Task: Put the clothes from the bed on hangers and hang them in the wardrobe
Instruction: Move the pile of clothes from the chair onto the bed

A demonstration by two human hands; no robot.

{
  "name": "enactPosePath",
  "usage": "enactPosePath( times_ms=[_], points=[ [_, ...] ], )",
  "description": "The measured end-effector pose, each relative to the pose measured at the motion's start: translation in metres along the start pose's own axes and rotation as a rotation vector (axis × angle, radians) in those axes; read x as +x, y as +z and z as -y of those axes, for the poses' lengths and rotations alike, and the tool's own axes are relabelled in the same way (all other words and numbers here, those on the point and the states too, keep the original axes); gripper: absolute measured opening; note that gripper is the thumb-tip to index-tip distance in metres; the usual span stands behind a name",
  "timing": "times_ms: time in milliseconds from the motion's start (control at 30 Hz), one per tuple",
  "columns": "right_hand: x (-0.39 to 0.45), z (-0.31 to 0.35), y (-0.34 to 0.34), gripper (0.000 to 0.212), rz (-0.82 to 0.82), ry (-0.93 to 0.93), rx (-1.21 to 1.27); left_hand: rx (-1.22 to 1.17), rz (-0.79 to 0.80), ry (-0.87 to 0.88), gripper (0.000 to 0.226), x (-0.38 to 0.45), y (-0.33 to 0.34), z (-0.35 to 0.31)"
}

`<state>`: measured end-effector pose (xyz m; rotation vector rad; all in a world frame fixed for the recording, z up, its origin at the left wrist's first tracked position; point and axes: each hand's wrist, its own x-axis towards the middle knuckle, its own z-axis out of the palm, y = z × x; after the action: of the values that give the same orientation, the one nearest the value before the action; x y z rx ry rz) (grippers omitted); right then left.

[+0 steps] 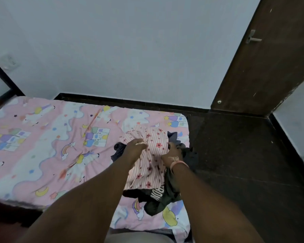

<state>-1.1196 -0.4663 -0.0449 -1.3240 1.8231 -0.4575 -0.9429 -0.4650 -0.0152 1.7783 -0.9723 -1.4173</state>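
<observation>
While gripping the striped top (153, 155) from both sides: left hand (134, 149) at 9 o'clock of the garment, fingers (139, 142) bunching a fold of cloth; right hand (172, 154) at 3 o'clock, fingers tucked out of sight beneath the fabric, so cannot tell exactly how curled, though apparently clutching the edge. Lying on the bed (42, 146) near its foot corner, atop a dark heap (158, 195) of other clothes with white lettering. No hanger or wardrobe in view. Likely just starting, with nothing hung yet. Risk from here: lifting the top may drag a dark piece along, tangled underneath, and spill it over the bed edge at 3 o'clock onto the floor (235, 155). Bunched grip may also leave neck and shoulders hard to find for the hanger. Worth shaking loose before carrying.
</observation>
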Motion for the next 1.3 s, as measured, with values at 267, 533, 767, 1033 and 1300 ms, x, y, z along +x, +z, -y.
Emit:
enactPosePath(
  times_ms=[267, 533, 767, 1033, 1300],
  points=[
    [-0.007, 0.002, 0.028, 0.009, 0.185, -0.072, -0.223, 0.107, 0.098, -0.323, 0.032, -0.011, 0.011, 0.041],
    [-0.009, 0.023, 0.075, 0.028, 0.122, -0.268, -0.215, 0.493, -0.127, 0.003, 0.042, -0.005, -0.003, 0.038],
    [-0.019, 0.05, 0.109, 0.021, 0.108, -0.368, -0.213, 0.5, -0.263, 0.094, 0.032, -0.02, -0.042, 0.053],
    [-0.066, 0.119, 0.185, 0.02, 0.152, -0.585, -0.346, 0.329, -0.497, 0.067, 0.038, -0.057, -0.143, 0.087],
    [-0.165, 0.229, 0.312, 0.017, 0.265, -0.856, -0.46, 0.141, -0.769, 0.031, 0.033, -0.114, -0.303, 0.145]
  ],
)
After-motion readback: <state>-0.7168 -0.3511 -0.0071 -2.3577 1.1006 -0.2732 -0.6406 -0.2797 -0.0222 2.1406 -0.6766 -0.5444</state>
